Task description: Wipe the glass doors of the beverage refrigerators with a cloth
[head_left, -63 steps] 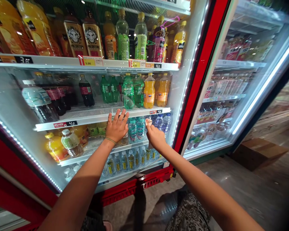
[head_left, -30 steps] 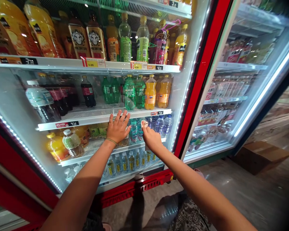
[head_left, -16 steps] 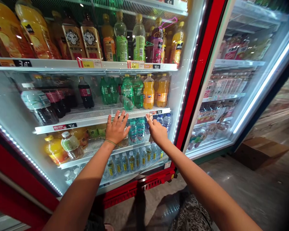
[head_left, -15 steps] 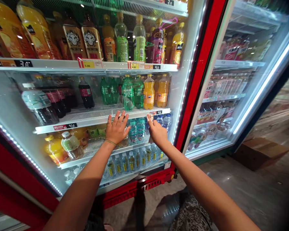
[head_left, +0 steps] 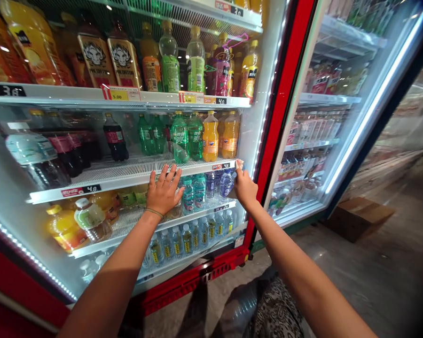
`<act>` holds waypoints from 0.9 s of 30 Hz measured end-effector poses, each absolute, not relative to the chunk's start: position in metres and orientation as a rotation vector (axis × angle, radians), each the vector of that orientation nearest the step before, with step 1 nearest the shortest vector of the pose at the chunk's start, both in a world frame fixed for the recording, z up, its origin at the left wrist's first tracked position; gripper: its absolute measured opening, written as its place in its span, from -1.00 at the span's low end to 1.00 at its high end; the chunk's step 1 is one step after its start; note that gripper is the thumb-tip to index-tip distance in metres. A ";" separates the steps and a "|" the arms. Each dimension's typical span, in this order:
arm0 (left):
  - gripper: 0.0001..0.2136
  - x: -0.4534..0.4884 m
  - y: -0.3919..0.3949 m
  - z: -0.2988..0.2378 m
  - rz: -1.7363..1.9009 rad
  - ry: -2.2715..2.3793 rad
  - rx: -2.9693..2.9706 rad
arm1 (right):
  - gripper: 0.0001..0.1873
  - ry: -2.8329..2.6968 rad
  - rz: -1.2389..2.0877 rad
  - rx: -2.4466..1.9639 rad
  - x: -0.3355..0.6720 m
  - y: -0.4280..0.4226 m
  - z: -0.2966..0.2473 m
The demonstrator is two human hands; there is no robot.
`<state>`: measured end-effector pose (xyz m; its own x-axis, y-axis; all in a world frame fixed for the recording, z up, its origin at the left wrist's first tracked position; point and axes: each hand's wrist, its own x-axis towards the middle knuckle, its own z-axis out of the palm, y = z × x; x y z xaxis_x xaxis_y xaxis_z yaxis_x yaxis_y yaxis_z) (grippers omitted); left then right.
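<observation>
My left hand (head_left: 163,191) lies flat with spread fingers against the glass door (head_left: 28,225) of a drinks fridge, at the level of the shelf with small water bottles (head_left: 193,191). My right hand (head_left: 246,186) is closed round a small white wad, a cloth or tissue (head_left: 239,164), and presses it to the glass near the door's right edge, beside the red frame (head_left: 284,94). Green and orange soda bottles (head_left: 210,136) stand on the shelf just above both hands.
A second glass-door fridge (head_left: 338,108) with more drinks stands to the right. A brown cardboard box (head_left: 359,217) sits on the grey floor (head_left: 373,281) in front of it. Yellow price labels (head_left: 120,94) line the shelf edges. My patterned clothing (head_left: 275,314) shows below.
My right hand with the white wad has slid right and slightly up across the glass, from the middle toward the red frame. My left hand has stayed flat on the glass.
</observation>
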<state>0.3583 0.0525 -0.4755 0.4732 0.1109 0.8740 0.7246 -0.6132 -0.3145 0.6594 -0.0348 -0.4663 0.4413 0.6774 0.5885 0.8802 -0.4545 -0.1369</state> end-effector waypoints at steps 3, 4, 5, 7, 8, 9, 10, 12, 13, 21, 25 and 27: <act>-0.21 0.358 0.053 -0.476 -1.156 -0.693 -2.068 | -0.25 -1.298 -0.506 -2.266 0.637 -0.037 -0.468; -0.21 0.358 0.053 -0.476 -1.161 -0.692 -2.077 | -0.25 -1.386 -0.497 -2.241 0.626 -0.038 -0.470; -0.21 0.358 0.053 -0.476 -1.167 -0.691 -2.086 | -0.25 -1.509 -0.514 -2.206 0.615 -0.038 -0.472; -0.21 0.357 0.053 -0.476 -1.169 -0.687 -2.099 | -0.27 -1.752 -0.585 -2.127 0.602 -0.039 -0.476; -0.20 0.357 0.053 -0.476 -1.167 -0.684 -2.102 | -0.28 -1.836 -0.620 -2.100 0.600 -0.040 -0.477; -0.20 0.357 0.053 -0.476 -1.164 -0.680 -2.102 | -0.28 -1.883 -0.652 -2.086 0.603 -0.042 -0.477; -0.20 0.357 0.053 -0.476 -1.162 -0.676 -2.100 | -0.28 -1.893 -0.678 -2.089 0.610 -0.043 -0.477; -0.20 0.357 0.053 -0.476 -1.164 -0.673 -2.093 | -0.29 -1.823 -0.692 -2.138 0.632 -0.046 -0.476; -0.20 0.357 0.053 -0.476 -1.167 -0.673 -2.091 | -0.30 -1.755 -0.678 -2.178 0.645 -0.048 -0.476; -0.20 0.356 0.056 -0.477 -1.172 -0.675 -2.087 | -0.30 -1.165 -0.231 -2.298 0.712 -0.055 -0.487; -0.22 0.356 0.057 -0.478 -1.203 -0.665 -2.115 | -0.33 -1.213 -0.205 -2.225 0.699 -0.049 -0.476; -0.23 0.356 0.058 -0.478 -1.228 -0.668 -2.152 | -0.32 -1.329 -0.281 -2.205 0.692 -0.048 -0.470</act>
<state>0.3561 0.0575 -0.4780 0.4540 0.1412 0.8798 0.6620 -0.7143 -0.2269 0.6919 -0.0477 -0.4701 0.4905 0.7524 0.4396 0.8659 -0.3641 -0.3431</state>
